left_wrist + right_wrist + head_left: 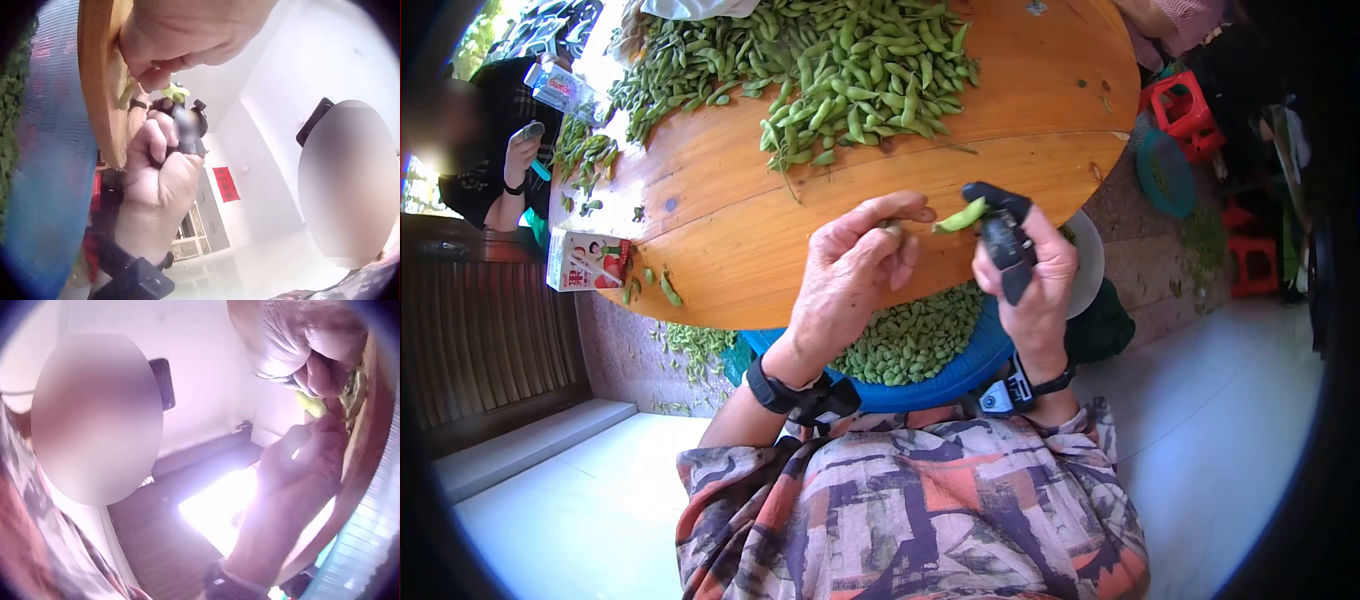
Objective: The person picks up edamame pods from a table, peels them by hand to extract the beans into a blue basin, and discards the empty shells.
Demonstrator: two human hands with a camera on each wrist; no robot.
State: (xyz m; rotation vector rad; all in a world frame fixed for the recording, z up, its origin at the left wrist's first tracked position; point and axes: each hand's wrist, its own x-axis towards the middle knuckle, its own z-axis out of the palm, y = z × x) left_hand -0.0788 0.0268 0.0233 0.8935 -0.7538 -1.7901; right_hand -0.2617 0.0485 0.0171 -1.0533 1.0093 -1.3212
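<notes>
the green pod (pixel 961 215) sits in the air between both hands, just over the near edge of the table (pixel 730 225). my left hand (pixel 855 268) pinches one end with thumb and fingers curled on it; my right hand (pixel 1028 270) has its grip wrapped round black scissors (pixel 1003 240) at the other end. below is a blue basin (pixel 960 375) of pods, and a big pod pile (pixel 840 70) lies on the table.

Pale glossy floor (pixel 580 520) near, bright with daylight — a round wooden worktop (pixel 1040 90) beyond. Red stools (pixel 1185 115) stand far right; a dark slatted bench (pixel 485 320) sits left.
</notes>
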